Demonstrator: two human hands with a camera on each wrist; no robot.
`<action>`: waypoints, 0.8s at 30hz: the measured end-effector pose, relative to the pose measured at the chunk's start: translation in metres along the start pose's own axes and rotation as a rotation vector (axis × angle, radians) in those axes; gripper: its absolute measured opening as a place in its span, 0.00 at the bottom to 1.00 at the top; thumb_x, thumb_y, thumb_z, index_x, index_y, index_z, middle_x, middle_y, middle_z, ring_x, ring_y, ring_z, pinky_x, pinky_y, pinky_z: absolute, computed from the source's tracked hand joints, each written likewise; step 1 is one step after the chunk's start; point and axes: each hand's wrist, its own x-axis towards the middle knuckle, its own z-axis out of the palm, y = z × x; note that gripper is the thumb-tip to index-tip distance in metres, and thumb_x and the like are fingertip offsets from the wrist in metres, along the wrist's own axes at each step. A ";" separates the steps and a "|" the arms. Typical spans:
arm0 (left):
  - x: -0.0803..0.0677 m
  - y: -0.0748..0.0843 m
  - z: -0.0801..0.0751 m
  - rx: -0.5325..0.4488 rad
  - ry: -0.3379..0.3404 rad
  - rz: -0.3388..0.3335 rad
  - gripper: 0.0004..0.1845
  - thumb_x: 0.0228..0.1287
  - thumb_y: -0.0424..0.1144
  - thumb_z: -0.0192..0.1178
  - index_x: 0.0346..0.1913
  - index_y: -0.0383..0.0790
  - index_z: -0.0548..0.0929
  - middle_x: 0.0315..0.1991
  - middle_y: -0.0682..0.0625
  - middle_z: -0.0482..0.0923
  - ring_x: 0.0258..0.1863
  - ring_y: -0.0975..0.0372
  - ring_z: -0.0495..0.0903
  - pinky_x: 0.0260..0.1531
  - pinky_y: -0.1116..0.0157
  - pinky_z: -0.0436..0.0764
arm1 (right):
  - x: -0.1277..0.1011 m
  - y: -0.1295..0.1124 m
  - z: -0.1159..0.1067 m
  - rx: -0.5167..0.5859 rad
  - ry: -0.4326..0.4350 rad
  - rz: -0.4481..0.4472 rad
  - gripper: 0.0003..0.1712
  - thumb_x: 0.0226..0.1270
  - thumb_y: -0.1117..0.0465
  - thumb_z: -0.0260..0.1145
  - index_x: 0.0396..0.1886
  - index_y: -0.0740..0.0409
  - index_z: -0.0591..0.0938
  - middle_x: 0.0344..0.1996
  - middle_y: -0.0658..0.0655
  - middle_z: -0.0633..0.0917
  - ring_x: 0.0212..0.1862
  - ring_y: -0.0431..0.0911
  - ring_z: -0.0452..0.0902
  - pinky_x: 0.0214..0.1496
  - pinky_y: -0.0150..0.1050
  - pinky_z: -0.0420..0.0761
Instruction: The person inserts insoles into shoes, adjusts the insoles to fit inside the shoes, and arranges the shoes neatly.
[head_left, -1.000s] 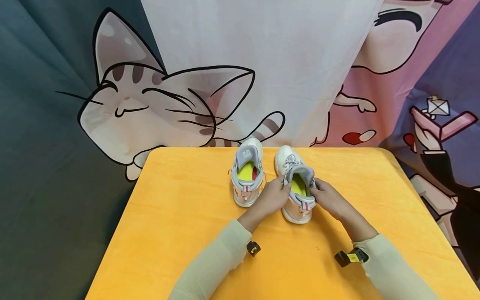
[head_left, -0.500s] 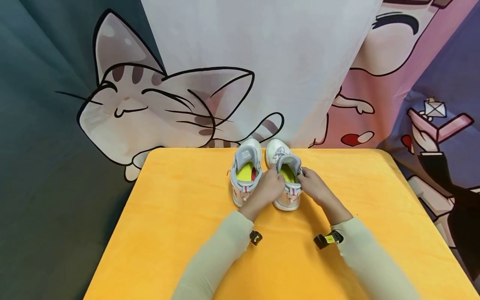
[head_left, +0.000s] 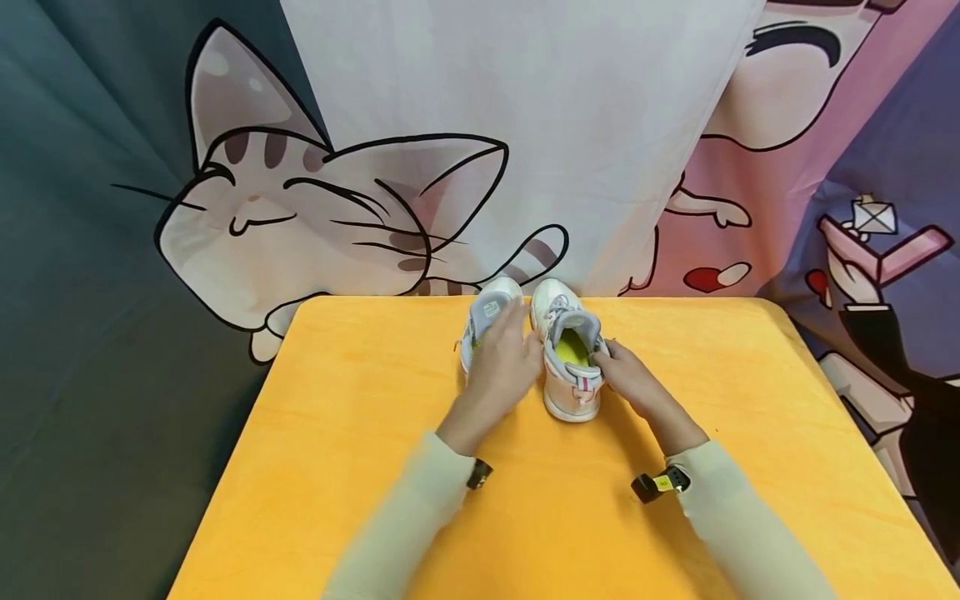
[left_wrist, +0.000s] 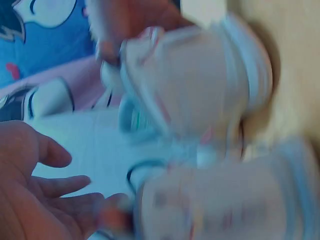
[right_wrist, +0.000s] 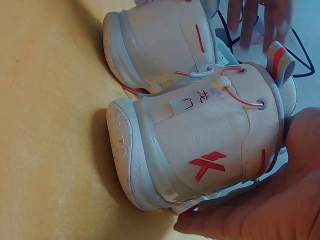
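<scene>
Two pale sneakers with yellow-green insoles stand side by side at the back of the yellow table, toes toward the backdrop. My right hand [head_left: 633,375] pinches the right side of the collar of the right sneaker [head_left: 572,393], thumb inside the opening. Red marks and a red-and-white heel cord show on that right sneaker [right_wrist: 200,135] in the right wrist view. Over the left sneaker [head_left: 489,312] is my left hand [head_left: 497,367], fingers extended, hiding much of its opening and heel. The left wrist view, blurred, shows the left hand [left_wrist: 40,190] with fingers spread beside the left sneaker [left_wrist: 215,205].
The yellow table [head_left: 360,433] ends just behind the shoe toes. Behind it hangs a cartoon-printed cloth [head_left: 622,150] with a cat drawing. Each wrist carries a small black camera; the right strap camera [head_left: 660,483] hangs over the table.
Both hands brought the right sneaker leftward and slightly back, close beside the left one. The left hand then let go of it and moved left over the left sneaker. The right hand kept its hold.
</scene>
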 end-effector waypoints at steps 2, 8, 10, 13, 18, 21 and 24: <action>0.000 -0.014 -0.013 0.022 0.072 -0.001 0.24 0.74 0.38 0.57 0.70 0.36 0.75 0.75 0.41 0.68 0.66 0.44 0.78 0.59 0.45 0.82 | -0.001 0.000 -0.001 0.021 -0.022 0.014 0.27 0.80 0.56 0.46 0.68 0.71 0.67 0.47 0.61 0.76 0.46 0.48 0.71 0.50 0.45 0.75; 0.002 -0.063 -0.033 0.002 -0.021 -0.222 0.33 0.75 0.46 0.57 0.76 0.35 0.65 0.73 0.39 0.68 0.67 0.43 0.76 0.63 0.42 0.78 | -0.002 0.001 -0.003 0.107 -0.099 0.039 0.30 0.82 0.53 0.44 0.70 0.73 0.63 0.51 0.62 0.76 0.51 0.49 0.73 0.63 0.56 0.77; 0.003 -0.078 -0.034 -0.063 -0.102 -0.315 0.36 0.76 0.51 0.55 0.78 0.35 0.61 0.76 0.39 0.65 0.73 0.44 0.70 0.70 0.43 0.72 | -0.001 0.001 -0.003 0.131 -0.120 0.044 0.31 0.82 0.53 0.44 0.71 0.73 0.61 0.52 0.62 0.76 0.51 0.49 0.74 0.64 0.56 0.77; 0.005 -0.095 -0.033 -0.219 -0.212 -0.419 0.39 0.77 0.56 0.52 0.80 0.36 0.58 0.77 0.37 0.64 0.72 0.45 0.71 0.63 0.44 0.79 | -0.001 0.001 -0.004 0.154 -0.149 0.046 0.32 0.82 0.54 0.44 0.71 0.75 0.60 0.50 0.60 0.77 0.48 0.46 0.76 0.62 0.52 0.79; 0.007 -0.111 -0.026 -0.426 -0.333 -0.527 0.39 0.77 0.57 0.52 0.79 0.34 0.61 0.71 0.36 0.71 0.58 0.49 0.82 0.41 0.48 0.88 | 0.000 0.000 -0.006 0.153 -0.178 0.073 0.30 0.80 0.55 0.46 0.69 0.75 0.61 0.41 0.54 0.78 0.41 0.43 0.75 0.54 0.48 0.82; 0.010 -0.114 -0.020 -0.501 -0.360 -0.571 0.34 0.77 0.54 0.53 0.75 0.34 0.67 0.62 0.37 0.76 0.46 0.52 0.84 0.37 0.53 0.89 | 0.001 0.000 -0.007 0.142 -0.186 0.080 0.29 0.80 0.55 0.46 0.68 0.75 0.62 0.37 0.53 0.78 0.39 0.43 0.75 0.52 0.48 0.82; 0.013 -0.116 -0.016 -0.553 -0.371 -0.592 0.28 0.76 0.50 0.54 0.69 0.34 0.72 0.53 0.39 0.79 0.39 0.56 0.84 0.34 0.55 0.90 | 0.001 0.000 -0.008 0.164 -0.182 0.078 0.29 0.80 0.57 0.46 0.67 0.76 0.63 0.37 0.53 0.79 0.38 0.42 0.77 0.50 0.46 0.83</action>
